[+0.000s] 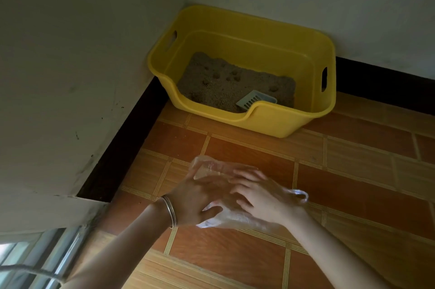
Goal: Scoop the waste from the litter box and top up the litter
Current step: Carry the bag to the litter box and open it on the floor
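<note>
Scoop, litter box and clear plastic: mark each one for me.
scoop (251, 100), head view, slotted blade.
litter box (277, 124), head view, front outer wall.
clear plastic (207, 166), head view, far crumpled end.

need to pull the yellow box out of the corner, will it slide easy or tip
Probably slides easily: the box sits on smooth tile. Likely light, since the litter is shallow. Unlikely to tip, being low and wide.

Beyond our left hand (200, 199) and right hand (261, 197), joined at the plastic (211, 167), sits the litter box (277, 121), the scoop (253, 99) lying on its litter (219, 86).
</note>
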Action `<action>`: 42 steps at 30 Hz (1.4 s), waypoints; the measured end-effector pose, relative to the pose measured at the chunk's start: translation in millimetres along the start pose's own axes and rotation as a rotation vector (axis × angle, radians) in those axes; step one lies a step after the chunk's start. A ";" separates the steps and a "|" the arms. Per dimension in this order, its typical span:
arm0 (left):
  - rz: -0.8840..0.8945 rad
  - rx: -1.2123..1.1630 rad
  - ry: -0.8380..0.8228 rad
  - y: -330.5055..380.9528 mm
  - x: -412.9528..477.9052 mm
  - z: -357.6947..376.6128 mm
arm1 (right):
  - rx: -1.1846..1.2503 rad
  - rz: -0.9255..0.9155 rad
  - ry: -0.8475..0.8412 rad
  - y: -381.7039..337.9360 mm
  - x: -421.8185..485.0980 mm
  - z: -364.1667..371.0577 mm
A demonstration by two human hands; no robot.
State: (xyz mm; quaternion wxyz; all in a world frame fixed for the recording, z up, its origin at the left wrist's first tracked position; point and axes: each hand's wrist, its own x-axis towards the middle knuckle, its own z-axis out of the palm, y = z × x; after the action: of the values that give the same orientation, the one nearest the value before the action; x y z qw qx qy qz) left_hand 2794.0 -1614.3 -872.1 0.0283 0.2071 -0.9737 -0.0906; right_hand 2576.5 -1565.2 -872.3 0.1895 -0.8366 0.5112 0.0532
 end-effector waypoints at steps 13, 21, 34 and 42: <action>-0.046 0.223 -0.190 -15.7 -39.5 4.9 | -0.462 0.254 -0.180 43.1 -17.5 -22.4; 0.038 0.092 0.133 -7.3 -15.3 -7.6 | -0.089 0.081 0.195 26.3 -23.7 -31.7; 0.031 0.116 -0.243 -41.4 37.4 11.2 | -0.164 0.056 -0.132 36.8 -3.2 -10.2; -0.159 0.241 -0.440 -63.7 23.0 -5.6 | -0.135 0.028 -0.124 65.2 -31.3 -19.3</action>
State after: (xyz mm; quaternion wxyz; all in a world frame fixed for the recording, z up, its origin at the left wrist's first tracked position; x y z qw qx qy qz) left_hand 2798.8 -1681.8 -878.2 -0.2163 0.2601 -0.9409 -0.0186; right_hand 2502.7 -1572.7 -862.8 0.1634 -0.8353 0.5054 0.1418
